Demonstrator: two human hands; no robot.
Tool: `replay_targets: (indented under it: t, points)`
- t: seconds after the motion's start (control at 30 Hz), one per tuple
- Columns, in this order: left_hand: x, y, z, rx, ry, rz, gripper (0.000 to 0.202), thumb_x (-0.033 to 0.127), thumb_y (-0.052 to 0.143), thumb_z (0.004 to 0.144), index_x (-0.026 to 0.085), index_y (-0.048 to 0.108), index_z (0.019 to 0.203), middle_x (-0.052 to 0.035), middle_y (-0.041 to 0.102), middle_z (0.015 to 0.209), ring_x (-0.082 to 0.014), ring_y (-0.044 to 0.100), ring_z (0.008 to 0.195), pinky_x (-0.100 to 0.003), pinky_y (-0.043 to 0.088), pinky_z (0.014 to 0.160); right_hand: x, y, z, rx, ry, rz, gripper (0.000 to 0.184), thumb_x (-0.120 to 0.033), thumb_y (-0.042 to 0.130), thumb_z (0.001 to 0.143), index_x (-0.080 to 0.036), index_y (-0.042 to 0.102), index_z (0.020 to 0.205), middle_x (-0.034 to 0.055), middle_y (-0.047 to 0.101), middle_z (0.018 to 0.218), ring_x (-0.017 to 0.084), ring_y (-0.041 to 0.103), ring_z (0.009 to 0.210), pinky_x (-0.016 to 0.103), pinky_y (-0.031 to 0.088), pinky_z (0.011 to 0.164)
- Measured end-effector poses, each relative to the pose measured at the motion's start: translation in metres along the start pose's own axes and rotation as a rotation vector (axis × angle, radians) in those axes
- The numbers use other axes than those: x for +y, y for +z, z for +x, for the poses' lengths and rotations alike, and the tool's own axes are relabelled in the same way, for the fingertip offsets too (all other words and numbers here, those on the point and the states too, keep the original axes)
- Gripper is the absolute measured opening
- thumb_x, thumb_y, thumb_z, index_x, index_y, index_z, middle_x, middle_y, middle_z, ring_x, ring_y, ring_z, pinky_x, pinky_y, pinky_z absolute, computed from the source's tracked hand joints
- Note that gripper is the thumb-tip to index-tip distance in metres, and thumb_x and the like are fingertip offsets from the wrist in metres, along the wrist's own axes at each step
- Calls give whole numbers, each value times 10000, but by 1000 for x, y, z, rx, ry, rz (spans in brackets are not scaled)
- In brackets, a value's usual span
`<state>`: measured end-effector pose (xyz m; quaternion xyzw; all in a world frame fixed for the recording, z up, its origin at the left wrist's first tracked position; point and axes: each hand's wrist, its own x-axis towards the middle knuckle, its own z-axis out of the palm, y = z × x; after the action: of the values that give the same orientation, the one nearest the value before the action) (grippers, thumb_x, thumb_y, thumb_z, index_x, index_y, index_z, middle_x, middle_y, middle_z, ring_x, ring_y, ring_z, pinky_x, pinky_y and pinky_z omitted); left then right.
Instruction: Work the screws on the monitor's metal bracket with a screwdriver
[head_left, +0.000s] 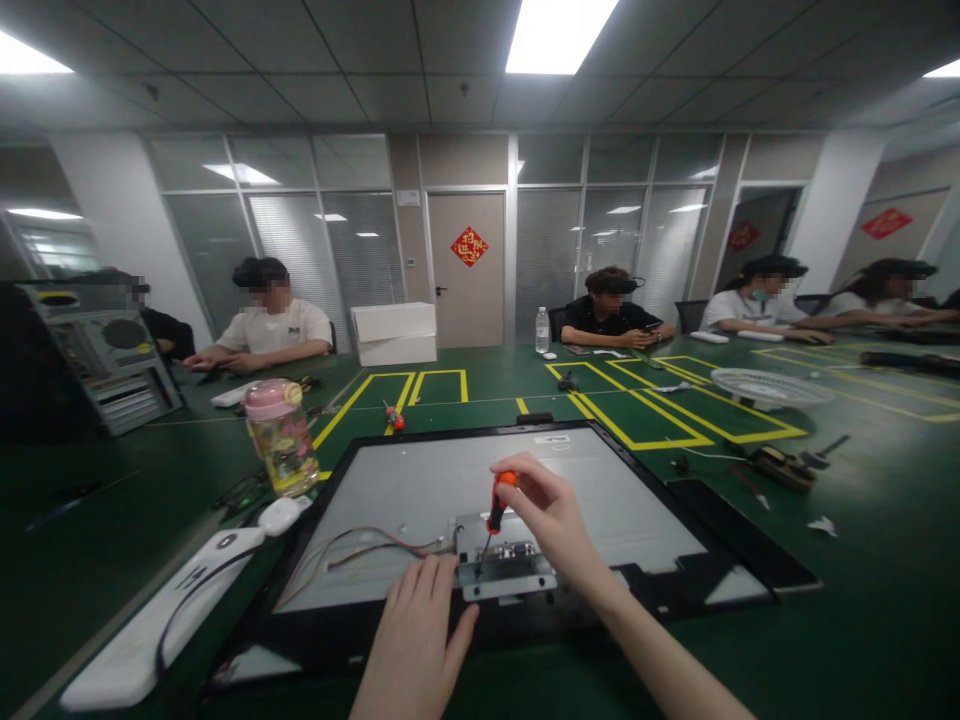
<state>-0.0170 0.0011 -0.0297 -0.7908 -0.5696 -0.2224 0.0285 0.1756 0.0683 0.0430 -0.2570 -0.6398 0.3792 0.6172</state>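
Observation:
A monitor panel [420, 480] lies face down on the green table, its grey metal back up. My right hand [546, 510] is closed around a small orange-and-black screwdriver [495, 505], held upright with its tip on a metal bracket [506, 565] near the panel's front edge. My left hand [416, 640] rests flat on the panel's black frame just left of the bracket, fingers together and stretched out. Thin coloured wires [360, 548] run from the bracket toward the left.
A pink-lidded bottle [279, 436] and a white cover piece with a cable [161, 615] lie left of the panel. A computer case [90, 360] stands far left. White boxes [394, 333], a water bottle [541, 330], a fan guard [769, 385] and several seated people are beyond.

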Motion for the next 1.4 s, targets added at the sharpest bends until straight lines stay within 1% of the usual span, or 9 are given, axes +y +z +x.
replay_targets:
  t: [0.13,0.33,0.47,0.63,0.8,0.97,1.17,1.3,1.4]
  points:
    - [3,-5,0,-27,-12,-19,336,322,468,976,197,610,1255,-102,674,1185,-267,635,1110,-415,511,959,1,-2,2,59,-42,-43,162,-378,719,838,-242,765,913,35,643,868,194,626,833,336,517,791]
    - [1,-3,1,-42,-17,-29,348,327,472,974,185,607,1261,-117,670,1198,-277,630,1125,-431,510,968,1,-3,2,-23,-3,9,210,-391,664,886,-248,761,1006,29,640,851,181,627,773,326,521,740]
    - [0,-2,0,-27,-14,-25,338,323,482,969,203,613,1257,-107,675,1195,-271,635,1126,-420,520,959,1,-3,1,24,-31,-18,180,-397,707,852,-249,778,927,32,642,844,194,626,807,356,506,816]
    - [-3,2,0,-6,5,0,337,335,497,963,201,624,1245,-105,687,1179,-274,650,1103,-422,534,946,-1,-3,0,-55,-23,-23,282,-385,565,955,-259,738,1138,51,697,873,228,649,955,394,483,904]
    - [-8,6,-1,40,54,35,340,343,510,961,201,623,1249,-100,698,1172,-265,663,1089,-391,547,928,3,-2,0,29,-39,-100,194,-369,706,848,-255,781,986,45,663,883,214,635,874,370,505,849]
    - [-13,11,-2,93,86,50,328,358,525,956,213,631,1230,-90,709,1145,-259,678,1045,-373,560,889,1,-1,-2,-38,-10,-50,281,-361,562,951,-247,737,1139,68,711,961,225,664,961,389,506,900]
    - [-15,14,-2,99,104,43,343,381,521,961,202,630,1233,-97,710,1148,-262,678,1042,-373,559,882,0,0,-2,23,-49,-108,188,-357,679,860,-238,774,970,48,682,877,205,650,848,339,525,795]
    - [-13,11,-2,78,79,27,336,365,504,967,210,628,1238,-100,702,1161,-265,669,1054,-381,551,896,-4,0,-2,-30,-25,-72,266,-362,560,949,-255,751,1101,73,717,990,229,663,968,384,499,904]
    - [-8,6,-1,53,48,6,330,354,504,963,210,633,1230,-100,700,1160,-269,663,1067,-392,543,915,-5,0,-2,-46,-8,-49,253,-366,584,937,-258,754,1091,74,717,989,234,663,960,389,499,896]
